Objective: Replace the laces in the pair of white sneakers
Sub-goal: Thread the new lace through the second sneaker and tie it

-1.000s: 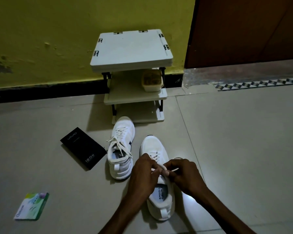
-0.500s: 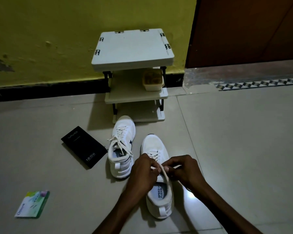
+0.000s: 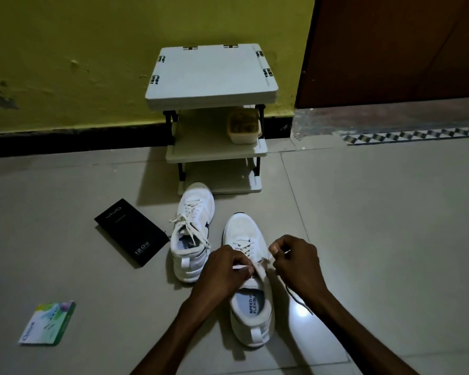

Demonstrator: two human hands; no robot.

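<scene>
Both hands are busy at the nearer sneaker (image 3: 251, 307) on the floor tiles: the left hand (image 3: 222, 269) pinches its lace (image 3: 241, 267) over the tongue, and the right hand (image 3: 295, 263) grips the other end, pulled out sideways. The second sneaker (image 3: 192, 234) stands just beside it, laced, near a black box (image 3: 132, 232).

Shelf: small white plastic three-tier rack (image 3: 211, 74) on black legs, standing against the wall.
Container: pale rectangular plastic tub (image 3: 243, 125) on the rack's middle tier, right side.
Box: flat black cardboard box (image 3: 132, 232) with pale lettering, lying on the floor.
Packet: green-and-white printed card packet (image 3: 48, 322), lying at lower left.
Floor: pale glossy tiles (image 3: 377, 226).
Wall: yellow, scuffed (image 3: 79, 50), with a black skirting.
Door: brown wooden panel (image 3: 395, 47) at upper right.
</scene>
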